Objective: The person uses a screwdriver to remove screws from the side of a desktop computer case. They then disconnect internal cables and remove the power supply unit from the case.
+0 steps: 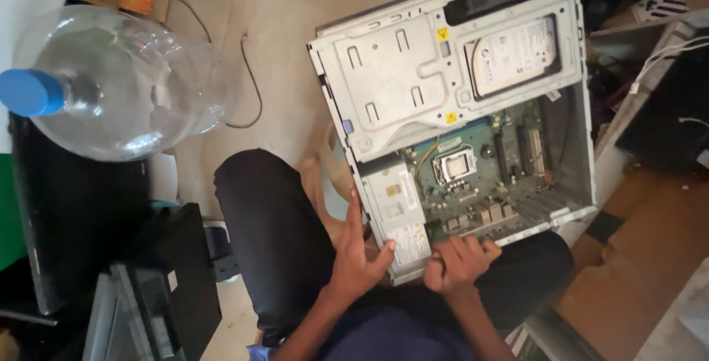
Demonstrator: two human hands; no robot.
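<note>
While the open PC case (458, 110) rests across the person's lap:
L hand (360, 254): fingers spread, flat on power supply (399, 213)
R hand (459, 261): curled, pinching sth tiny at case's near edge; can't tell what
Bottle (111, 84): far left, clear w/ blue cap

The open computer case (458, 110) fills the middle. Its grey drive cage (399, 73) and hard drive (513, 54) roof over the upper half, so only the green motherboard (480, 165) lies reachable from above. The 2 hands, left hand (358, 254) and right hand (458, 261), crowd the near edge. A large clear bottle (122, 84) blocks the left. Bare floor (277, 58) between bottle and case looks passable, perhaps crossed by a thin cable (251, 73).
</note>
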